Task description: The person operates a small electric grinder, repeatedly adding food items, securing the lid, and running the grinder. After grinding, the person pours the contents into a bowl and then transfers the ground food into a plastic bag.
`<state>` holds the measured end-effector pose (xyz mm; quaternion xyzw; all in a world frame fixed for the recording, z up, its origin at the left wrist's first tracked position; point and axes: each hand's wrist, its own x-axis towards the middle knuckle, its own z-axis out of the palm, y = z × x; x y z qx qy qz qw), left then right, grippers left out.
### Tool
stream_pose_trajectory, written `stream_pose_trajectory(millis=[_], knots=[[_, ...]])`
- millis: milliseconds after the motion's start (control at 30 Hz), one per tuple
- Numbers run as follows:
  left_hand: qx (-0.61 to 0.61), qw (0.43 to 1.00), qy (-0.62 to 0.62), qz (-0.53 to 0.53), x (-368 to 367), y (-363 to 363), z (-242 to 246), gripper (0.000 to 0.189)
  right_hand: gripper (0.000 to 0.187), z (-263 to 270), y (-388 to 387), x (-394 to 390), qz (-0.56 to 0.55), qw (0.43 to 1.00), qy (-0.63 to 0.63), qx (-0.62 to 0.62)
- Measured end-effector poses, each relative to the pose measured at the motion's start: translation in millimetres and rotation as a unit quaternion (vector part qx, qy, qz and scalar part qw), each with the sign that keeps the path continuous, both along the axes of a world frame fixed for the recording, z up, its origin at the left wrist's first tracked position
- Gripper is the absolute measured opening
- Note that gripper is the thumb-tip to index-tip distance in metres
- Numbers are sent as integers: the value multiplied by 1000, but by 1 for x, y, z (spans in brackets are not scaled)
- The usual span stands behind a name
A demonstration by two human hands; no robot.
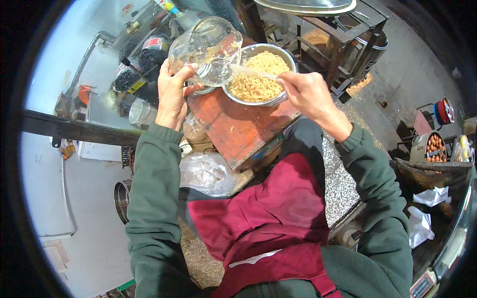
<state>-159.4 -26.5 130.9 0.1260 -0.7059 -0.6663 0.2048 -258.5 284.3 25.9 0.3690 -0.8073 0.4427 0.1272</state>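
My left hand (173, 89) grips a clear plastic bowl (208, 44) by its side and holds it tilted. Yellowish food residue clings to the bowl's inner wall. Between the fingers of my right hand (307, 87) is a translucent white plastic spatula or spoon (255, 71), its far end at the bowl's rim. Below them a metal basin (292, 59) holds a heap of crumbly yellow food (257, 87). The basin stands on a worn red tabletop (238, 130). Part of another round container (203, 91) shows under my left hand.
Dark-filled bottles (153, 52) and a translucent plastic cup (141, 111) are at the left, near a dark metal bar (82, 124). A rusty metal frame (335, 31) rises behind the basin. Eggs (435, 147) fill a container at the right. A plastic bag (207, 173) lies below the tabletop.
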Motion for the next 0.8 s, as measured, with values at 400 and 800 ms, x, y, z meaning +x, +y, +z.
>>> stream_pose_trajectory(millis=[400, 800], knots=[[116, 993, -19, -4, 49, -35, -26, 49, 19, 18, 36, 2, -67, 995, 45, 63], [466, 883, -30, 53, 158, 8, -81, 67, 22, 3, -9, -54, -40, 960, 100, 259]])
